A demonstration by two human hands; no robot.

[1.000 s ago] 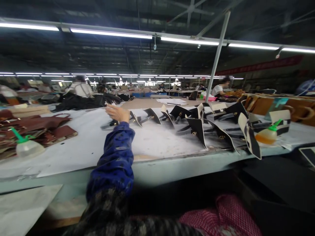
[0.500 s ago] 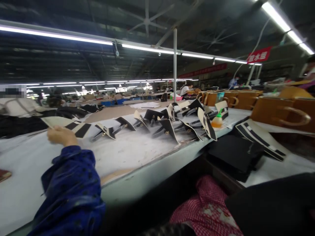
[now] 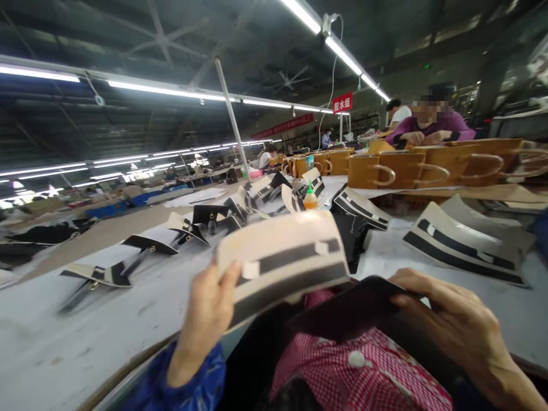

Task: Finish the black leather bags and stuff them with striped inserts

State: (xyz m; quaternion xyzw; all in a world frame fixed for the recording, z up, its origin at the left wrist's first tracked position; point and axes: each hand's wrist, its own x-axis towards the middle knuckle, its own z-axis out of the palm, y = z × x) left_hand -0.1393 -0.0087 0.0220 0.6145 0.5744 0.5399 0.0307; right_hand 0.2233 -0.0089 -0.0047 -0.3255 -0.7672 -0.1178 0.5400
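Head view: I log left hand (image 3: 208,302) pinching cream-and-black panel (image 3: 291,242), right hand (image 3: 454,317) black panel (image 3: 353,305); table (image 3: 98,337) edge lower left; red sign (image 3: 342,103) "胶水组".

Cream panel (image 3: 282,237), curved, held up tilted, two black bands (image 3: 291,258), white tabs (image 3: 250,270) on the upper one, dark panel (image 3: 346,311), slanted, just below and right.

Bare white tabletop (image 3: 85,342) at nine to ten o'clock gives the left hand (image 3: 209,311) room to pass. Clasped flaps (image 3: 152,244) stand in the way from ten to eleven, an orange-filled bottle (image 3: 310,200) at twelve. A striped panel (image 3: 285,257) and a dark piece (image 3: 351,311) fill the space toward the right hand (image 3: 449,314); curved panels (image 3: 462,246) block two o'clock.
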